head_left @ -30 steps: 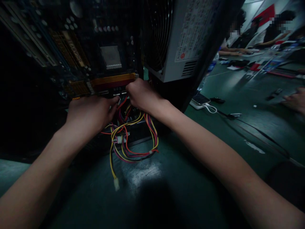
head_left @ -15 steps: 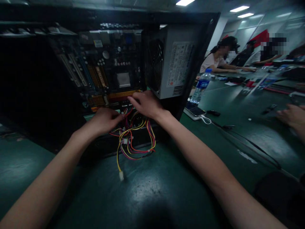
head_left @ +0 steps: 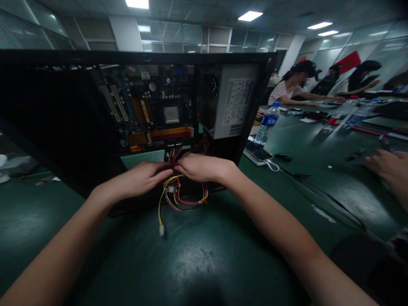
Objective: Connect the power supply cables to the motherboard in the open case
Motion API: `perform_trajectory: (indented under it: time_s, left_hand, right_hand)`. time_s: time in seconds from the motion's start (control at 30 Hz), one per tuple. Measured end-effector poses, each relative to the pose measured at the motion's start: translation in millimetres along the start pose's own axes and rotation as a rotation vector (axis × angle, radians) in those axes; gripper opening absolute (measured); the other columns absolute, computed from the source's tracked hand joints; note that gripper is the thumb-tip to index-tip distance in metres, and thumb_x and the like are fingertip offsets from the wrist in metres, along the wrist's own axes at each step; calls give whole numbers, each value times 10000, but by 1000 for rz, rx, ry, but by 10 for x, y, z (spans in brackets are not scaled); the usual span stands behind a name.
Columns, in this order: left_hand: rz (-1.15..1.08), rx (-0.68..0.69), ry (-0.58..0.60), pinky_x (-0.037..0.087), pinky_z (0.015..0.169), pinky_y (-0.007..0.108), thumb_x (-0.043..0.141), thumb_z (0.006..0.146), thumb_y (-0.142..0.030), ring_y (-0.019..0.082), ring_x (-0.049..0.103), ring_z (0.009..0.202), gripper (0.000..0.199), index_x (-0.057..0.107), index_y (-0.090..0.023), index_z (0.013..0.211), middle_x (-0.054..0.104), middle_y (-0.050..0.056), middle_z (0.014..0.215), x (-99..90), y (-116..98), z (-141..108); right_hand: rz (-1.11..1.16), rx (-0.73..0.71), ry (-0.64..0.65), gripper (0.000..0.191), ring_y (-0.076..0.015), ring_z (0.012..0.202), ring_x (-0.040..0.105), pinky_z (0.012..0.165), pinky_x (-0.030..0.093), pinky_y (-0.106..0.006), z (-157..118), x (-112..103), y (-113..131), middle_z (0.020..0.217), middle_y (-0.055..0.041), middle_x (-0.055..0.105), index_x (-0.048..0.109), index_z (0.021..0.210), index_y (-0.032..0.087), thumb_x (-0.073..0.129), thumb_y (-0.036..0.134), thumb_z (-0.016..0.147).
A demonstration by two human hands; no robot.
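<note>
The left hand (head_left: 145, 176) pinches the wire bundle (head_left: 175, 154) between thumb and fingers, above the computer case's (head_left: 159, 58) lower edge. The right hand (head_left: 200, 165) curls against it, wrist arched, grip hidden. Both forearms (head_left: 270, 214) slant inward over the table (head_left: 140, 263).

At the lower edge of an open computer case (head_left: 159, 58) on the worktop (head_left: 219, 233), left hand (head_left: 145, 178) and right hand (head_left: 201, 167) pinch coloured wires (head_left: 174, 153).

The lower opening of the black metal computer case (head_left: 153, 58) is obstructed by the left hand (head_left: 145, 177), right hand (head_left: 201, 166) and looped multicoloured cables (head_left: 172, 188); free passage is left over the glossy green table (head_left: 197, 255) before them.
</note>
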State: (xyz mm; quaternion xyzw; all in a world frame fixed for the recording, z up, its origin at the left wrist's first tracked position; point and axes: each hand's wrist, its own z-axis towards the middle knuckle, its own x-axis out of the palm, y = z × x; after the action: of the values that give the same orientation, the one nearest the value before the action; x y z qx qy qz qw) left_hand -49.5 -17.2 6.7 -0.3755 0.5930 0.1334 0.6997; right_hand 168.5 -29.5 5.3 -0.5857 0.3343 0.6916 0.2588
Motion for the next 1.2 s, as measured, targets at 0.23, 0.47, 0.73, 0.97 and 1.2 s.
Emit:
perform_trajectory:
  time_s: [0.23, 0.47, 0.73, 0.97, 1.2]
  left_hand:
    - [32, -4, -31, 517, 977, 356, 580, 898, -641, 273, 664, 1146, 603, 631, -214, 1321, 697, 105, 1314, -98, 99, -35]
    - [78, -53, 36, 511, 709, 289, 597, 881, -635, 217, 685, 779, 451, 778, -222, 901, 765, 46, 873, -408, 60, -267]
    - [190, -53, -215, 431, 598, 300, 537, 895, -600, 172, 577, 581, 459, 742, -214, 757, 682, 32, 659, -354, -27, -256]
    - [193, -194, -675, 428, 645, 306, 449, 954, -549, 176, 584, 640, 480, 739, -193, 814, 718, 43, 746, -193, -128, -91]
    - [140, -69, -375, 417, 665, 320, 395, 969, -529, 215, 647, 706, 522, 735, -171, 800, 741, 79, 775, 28, 100, 214]
  right_hand:
    - [215, -85, 31, 397, -192, 918, 673, 826, 460, -285, 57, -11, -89, 1067, -119, 753, 742, 1121, 126, 444, 385, 1088]
    - [181, -193, 48, 411, -121, 639, 527, 600, 344, -253, -183, -312, 1, 735, -22, 665, 725, 860, 120, 671, 516, 954]
    - [129, 53, -143, 315, -234, 994, 680, 831, 442, -300, 60, -47, -79, 1114, -172, 732, 668, 1123, 101, 496, 360, 1072]
    - [373, 47, -33, 403, -256, 1142, 668, 951, 506, -345, 240, 164, -198, 1305, -172, 674, 472, 1313, 124, 589, 370, 1015]
    - [513, -144, 92, 444, -230, 1336, 558, 1140, 408, -347, 421, 269, -247, 1482, -191, 567, 497, 1408, 57, 521, 305, 1040]
